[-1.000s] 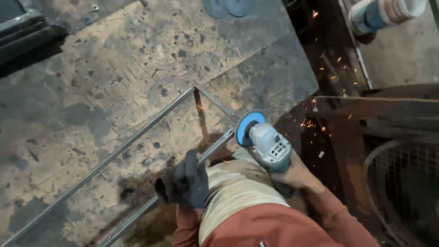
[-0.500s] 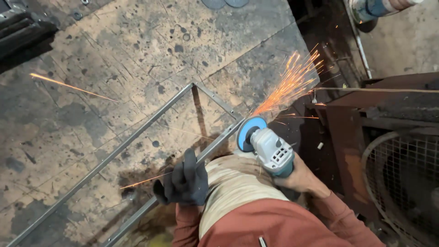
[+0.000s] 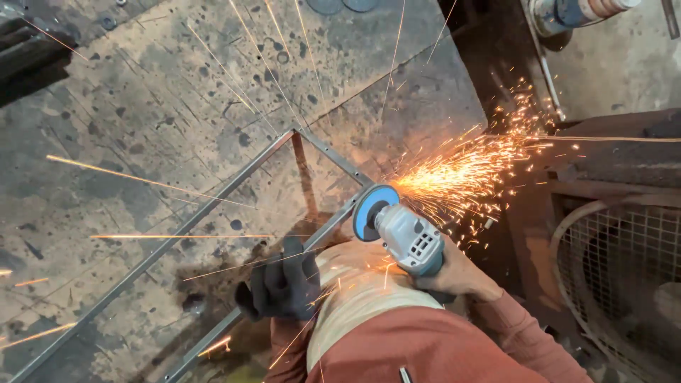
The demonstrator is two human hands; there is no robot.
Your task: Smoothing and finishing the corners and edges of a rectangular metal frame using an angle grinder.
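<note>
In the head view, the right hand [image 3: 461, 273] is closed around the grey body of an angle grinder [image 3: 408, 237]. Its blue disc [image 3: 374, 213] touches the near bar of a thin metal frame [image 3: 213, 213] close to the frame's corner. A thick stream of sparks [image 3: 461, 174] flies to the right from the contact point, and single sparks go across the worktop [image 3: 142, 106].

The left hand [image 3: 284, 287], in a dark glove, is closed on the same near bar, a little lower along it, and presses it down on the worktop. The grinder is between the two hands, just beside the gloved one.

I judge that the grinding of this bar is in progress: the disc is on the metal now. How much of the bar is finished I cannot tell, because the sparks and the disc cover the place. The far corner of the frame looks untouched at this moment.

At the right stands a round wire cage [image 3: 624, 284].
</note>
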